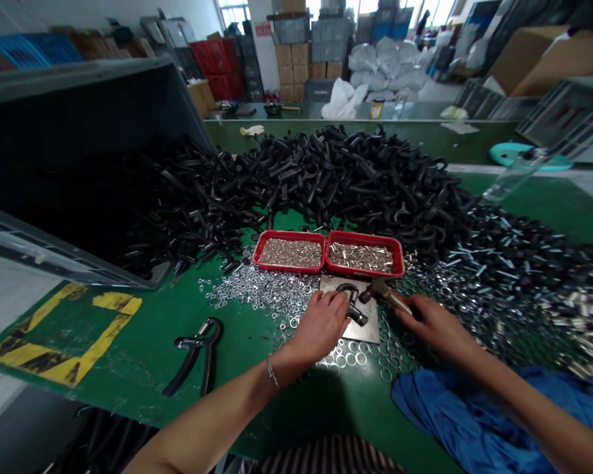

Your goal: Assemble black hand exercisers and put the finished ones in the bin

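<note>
My left hand [325,322] is closed on a black hooked plastic part [356,315], which lies on a square metal plate [368,332]. In my right hand [427,319] is a hammer [399,303], gripped by its wooden handle. The hammer's head is just right of the black part, over the plate; I cannot tell whether they touch. Behind the plate stand two red trays, the left tray [289,268] with tiny metal pieces and the right tray [366,271] with small metal pins. Metal rings [348,359] lie around the plate.
An assembled hand grip with a spring [205,345] lies on the left. A large pile of black parts [336,168] spills from a tipped grey crate [178,99]. Bolts and metal sleeves [583,322] are heaped on the right, near a blue cloth [454,408].
</note>
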### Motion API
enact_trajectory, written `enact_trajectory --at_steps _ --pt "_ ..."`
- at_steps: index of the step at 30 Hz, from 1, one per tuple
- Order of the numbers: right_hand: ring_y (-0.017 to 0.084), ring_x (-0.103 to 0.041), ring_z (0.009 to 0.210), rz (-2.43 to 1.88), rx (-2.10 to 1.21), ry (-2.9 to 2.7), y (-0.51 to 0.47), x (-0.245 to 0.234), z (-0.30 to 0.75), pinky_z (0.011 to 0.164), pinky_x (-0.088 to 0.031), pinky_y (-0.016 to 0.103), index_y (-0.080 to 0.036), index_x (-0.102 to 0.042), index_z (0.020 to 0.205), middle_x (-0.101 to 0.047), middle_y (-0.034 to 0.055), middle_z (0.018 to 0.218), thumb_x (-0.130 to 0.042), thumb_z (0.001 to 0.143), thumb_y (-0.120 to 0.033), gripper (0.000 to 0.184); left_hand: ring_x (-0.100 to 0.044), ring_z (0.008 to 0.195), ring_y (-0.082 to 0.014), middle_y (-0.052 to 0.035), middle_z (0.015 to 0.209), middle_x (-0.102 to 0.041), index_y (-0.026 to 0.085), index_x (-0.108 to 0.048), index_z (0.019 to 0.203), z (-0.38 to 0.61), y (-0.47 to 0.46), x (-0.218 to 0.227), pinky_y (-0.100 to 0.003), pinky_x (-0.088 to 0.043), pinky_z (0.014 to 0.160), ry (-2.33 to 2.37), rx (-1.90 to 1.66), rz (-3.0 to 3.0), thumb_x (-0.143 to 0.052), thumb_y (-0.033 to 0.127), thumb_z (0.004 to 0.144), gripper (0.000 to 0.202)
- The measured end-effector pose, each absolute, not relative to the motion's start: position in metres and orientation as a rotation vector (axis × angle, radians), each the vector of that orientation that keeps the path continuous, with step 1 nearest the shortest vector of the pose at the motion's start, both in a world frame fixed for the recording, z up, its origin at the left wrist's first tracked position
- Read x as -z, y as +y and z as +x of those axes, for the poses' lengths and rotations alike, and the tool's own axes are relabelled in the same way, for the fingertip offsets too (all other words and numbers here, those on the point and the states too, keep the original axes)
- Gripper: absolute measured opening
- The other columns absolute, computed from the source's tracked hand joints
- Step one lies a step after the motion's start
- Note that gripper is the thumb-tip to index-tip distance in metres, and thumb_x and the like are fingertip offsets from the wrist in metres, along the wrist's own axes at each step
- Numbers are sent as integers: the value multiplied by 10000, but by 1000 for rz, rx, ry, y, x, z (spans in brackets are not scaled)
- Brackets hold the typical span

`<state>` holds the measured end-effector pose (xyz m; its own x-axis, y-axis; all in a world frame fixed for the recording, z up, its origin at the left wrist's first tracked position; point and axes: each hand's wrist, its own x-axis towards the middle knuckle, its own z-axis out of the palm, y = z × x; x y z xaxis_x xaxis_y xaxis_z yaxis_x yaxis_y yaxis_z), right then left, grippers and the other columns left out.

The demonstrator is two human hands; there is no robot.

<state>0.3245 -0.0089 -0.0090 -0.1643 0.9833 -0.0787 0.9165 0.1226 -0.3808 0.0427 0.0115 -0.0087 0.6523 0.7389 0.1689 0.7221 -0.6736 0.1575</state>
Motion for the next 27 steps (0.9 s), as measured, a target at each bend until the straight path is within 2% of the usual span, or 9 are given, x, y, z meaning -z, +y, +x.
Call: enact_trajectory --at_steps 3,6,8,11,13,16,18,22,27 --pt "212 -648 672 -1801 -664 -2035 -15 0 316 568 -491 308 -213 -569 1064 -677 65 830 -461 959 -487 313 -504 1218 -280 -117 1364 -555 123 -505 1338 43 9 9 -450 -409 1036 1230 -368 2734 -500 374 973 443" --pt "238 -675 799 -1710 -538 -2041 -17 -9 306 688 -522 340 -218 -539 1181 -691 98 951 -418 989 -452 325 -490 1235 -282 -122 1382 -536 127 -481 1363 42 10 11 -445 -412 1044 1212 -395 2687 -518 367 961 470" --pt "260 -678 890 -1681 -435 -2133 -13 -12 302 766 -516 361 -208 -557 1154 -687 123 1032 -403 996 -420 306 -489 1237 -278 -120 1376 -536 140 -479 1367 42 11 11 -442 -416 1044 1195 -404 2664 -511 344 962 455" --pt "255 -685 794 -1703 -506 -2274 -8 -18 301 702 -509 349 -215 -580 1080 -702 99 957 -382 1000 -402 284 -478 1249 -281 -115 1377 -522 184 -490 1360 42 8 12 -453 -408 1054 1274 -440 2595 -547 363 939 461" --pt "247 -689 766 -1697 -547 -2245 -8 -24 297 675 -507 335 -230 -574 1112 -714 85 941 -380 1003 -415 290 -484 1227 -296 -136 1358 -519 190 -444 1409 43 5 15 -469 -408 1046 1411 -463 2507 -586 414 911 564" --pt "260 -698 874 -1650 -474 -2192 -13 -32 284 730 -515 337 -235 -553 1204 -717 116 1058 -388 999 -416 319 -506 1160 -316 -187 1293 -540 94 -267 1507 47 2 21 -485 -397 1044 1564 -475 2395 -595 470 890 793" --pt "266 -699 852 -1659 -473 -2280 -13 -31 277 713 -513 338 -217 -587 1126 -719 130 1026 -397 988 -389 291 -512 1138 -323 -204 1262 -552 35 -174 1524 50 1 24 -495 -378 1055 1613 -477 2365 -579 474 894 868" --pt "214 -675 683 -1681 -809 -2252 -11 -22 286 590 -496 293 -217 -605 1030 -716 91 883 -449 958 -409 258 -531 1117 -338 -203 1228 -572 39 -162 1524 51 3 22 -525 -391 1033 1637 -470 2369 -578 458 886 870" --pt "147 -543 433 -1837 -1465 -1586 -47 -9 326 385 -421 268 -225 -583 947 -674 35 751 -399 941 -592 411 -577 1117 -309 -159 1202 -617 134 -313 1478 43 16 7 -482 -460 989 1429 -543 2251 -585 398 886 703"
